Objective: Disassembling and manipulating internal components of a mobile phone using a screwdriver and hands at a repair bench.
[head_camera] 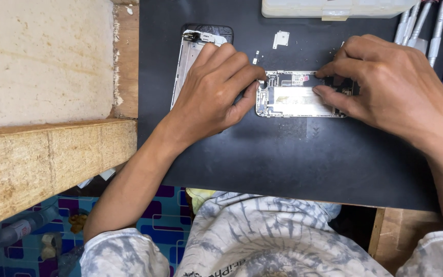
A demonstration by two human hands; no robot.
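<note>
Both hands (pixel 283 95) grip opened phone (pixel 296 100) — black mat (pixel 283 154).

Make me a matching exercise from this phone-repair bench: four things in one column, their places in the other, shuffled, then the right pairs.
Things:
1. opened phone body with exposed circuit board
2. detached phone screen frame
3. small loose silver metal plate
4. row of silver-handled screwdrivers

Places:
A. top right corner of the black mat
B. between the left hand and right hand
C. partly under the left hand, near the mat's left edge
D. alone on the mat, below the pale plastic box

Pairs: 1-B, 2-C, 3-D, 4-A
</note>
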